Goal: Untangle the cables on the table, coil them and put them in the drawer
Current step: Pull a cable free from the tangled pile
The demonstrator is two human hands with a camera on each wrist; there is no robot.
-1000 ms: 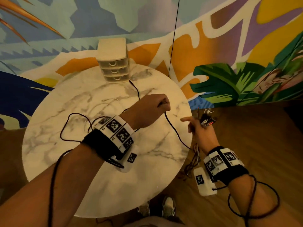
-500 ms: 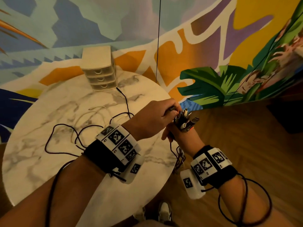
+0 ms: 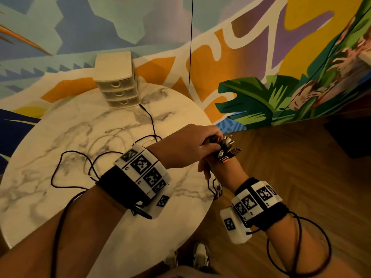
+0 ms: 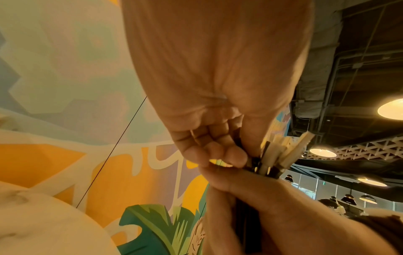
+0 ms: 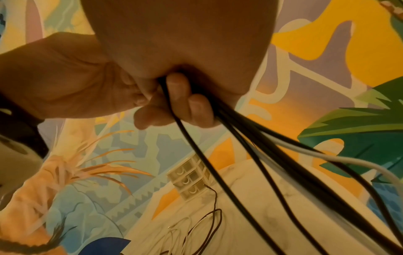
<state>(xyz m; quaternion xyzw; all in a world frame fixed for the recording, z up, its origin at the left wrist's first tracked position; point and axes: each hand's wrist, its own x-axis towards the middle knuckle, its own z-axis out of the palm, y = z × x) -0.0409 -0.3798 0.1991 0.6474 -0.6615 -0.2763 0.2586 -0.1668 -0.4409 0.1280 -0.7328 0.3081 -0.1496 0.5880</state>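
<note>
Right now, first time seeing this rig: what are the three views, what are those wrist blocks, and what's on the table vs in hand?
No robot here: a person works with bare hands. The checkered blocks strapped to each wrist are trackers with cameras. The wide picture is from a head-worn camera looking down; the other two look along each hand from the wrists.

The right hand grips a bundle of cable ends, plugs sticking up past the table edge. The left hand reaches across and pinches at those plugs. In the right wrist view the gathered cables, mostly black and one white, trail down from the fist.

On the round marble table lie loose black cable and white cable loops. A small three-drawer unit stands at the far edge, drawers closed.
</note>
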